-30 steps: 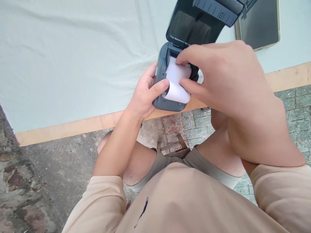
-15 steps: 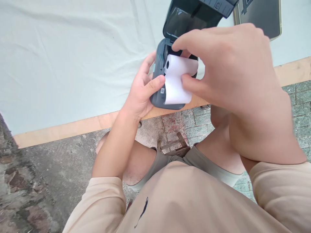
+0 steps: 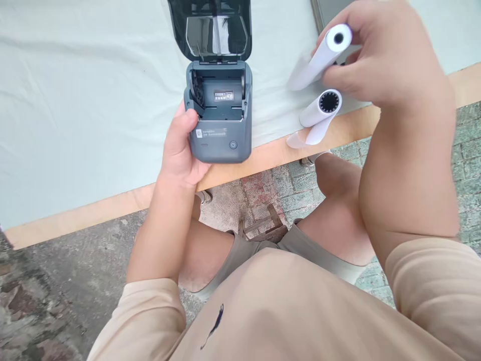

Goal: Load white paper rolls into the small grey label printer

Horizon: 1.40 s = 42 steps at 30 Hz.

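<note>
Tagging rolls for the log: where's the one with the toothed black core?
Head view, right of centre: the toothed-core roll lies by the wooden edge, pictured just below the white roll in the right hand.

Upper half of view is taken up by a tbl [image 3: 466,85], covered w/ a pale cloth [image 3: 93,100], lightly creased. Along its near side a bare wood edge strip [image 3: 93,213] is exposed, slanted up to the R. Below, the flr [image 3: 225,210] is made up of grey concrete [image 3: 105,250] on the L, greenish pavers [image 3: 466,180] on the R, reddish pavers [image 3: 259,195] nr ctr. Rough stonework [image 3: 26,311] is seen lower L; a dk wooden stool [image 3: 273,233] is partly hidden, ctr. All is evenly lit.
</note>
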{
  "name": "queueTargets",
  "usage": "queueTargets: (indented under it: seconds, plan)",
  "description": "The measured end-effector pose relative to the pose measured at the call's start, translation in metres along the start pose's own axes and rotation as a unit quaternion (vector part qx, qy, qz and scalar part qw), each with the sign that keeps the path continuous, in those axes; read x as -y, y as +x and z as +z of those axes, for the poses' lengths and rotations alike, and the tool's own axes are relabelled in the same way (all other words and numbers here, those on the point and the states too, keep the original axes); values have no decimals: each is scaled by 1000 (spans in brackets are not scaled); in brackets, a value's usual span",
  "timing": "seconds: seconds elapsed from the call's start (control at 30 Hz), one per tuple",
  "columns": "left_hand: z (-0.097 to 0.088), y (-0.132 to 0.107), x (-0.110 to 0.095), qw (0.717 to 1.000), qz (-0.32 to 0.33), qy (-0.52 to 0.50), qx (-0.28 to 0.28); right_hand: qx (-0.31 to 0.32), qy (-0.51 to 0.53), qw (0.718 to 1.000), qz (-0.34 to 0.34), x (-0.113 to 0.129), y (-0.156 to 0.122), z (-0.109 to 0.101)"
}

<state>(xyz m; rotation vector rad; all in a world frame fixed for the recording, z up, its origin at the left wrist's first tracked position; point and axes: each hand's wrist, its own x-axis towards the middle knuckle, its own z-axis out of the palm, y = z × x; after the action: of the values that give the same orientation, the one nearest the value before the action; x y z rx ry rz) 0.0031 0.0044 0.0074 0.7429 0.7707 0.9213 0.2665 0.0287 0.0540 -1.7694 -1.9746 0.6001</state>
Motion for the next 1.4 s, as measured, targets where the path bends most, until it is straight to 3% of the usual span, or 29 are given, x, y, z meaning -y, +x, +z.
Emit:
queueTargets:
  seconds: [0.1,0.2,0.27,0.43,0.57,0.7,0.83,0.9,1.0,1.13,1.3,1.4]
  plan:
    - [2,0,-1,1000,12,-14,10,24,-21,999,28,-4,-3,-1]
    - [3,1,-1,1000,17,-18,6,-30,-13,999,3,0,-18,-11]
    - [3,1,-1,1000,17,-18,8,-32,-10,999,-4,0,-29,-18]
    - [6,2,-1,1000,20,-11,8,151,-13,988,11,-4,-41,-16]
    - [8,2,-1,999,33,14,-8,173,-18,985,-18,0,-36,-10]
    - [7,2,1,999,26,37,-21,184,40,979,-84,13,-34,-16]
    - [5,1,2,997,39,60,-10,328,140,916,-185,44,-31,-10]
    - [6,0,2,997,55,62,8,352,140,897,-228,63,-26,1]
    - [6,-2,4,997,59,54,3,268,24,934,-237,86,-16,18]
    - [2,-4,8,998,50,43,-14,145,-146,964,-167,99,-4,33]
    - [-1,-4,9,997,59,36,18,112,-212,966,-99,100,0,43]
    - [1,-5,7,998,53,29,12,95,-189,971,-112,100,0,46]
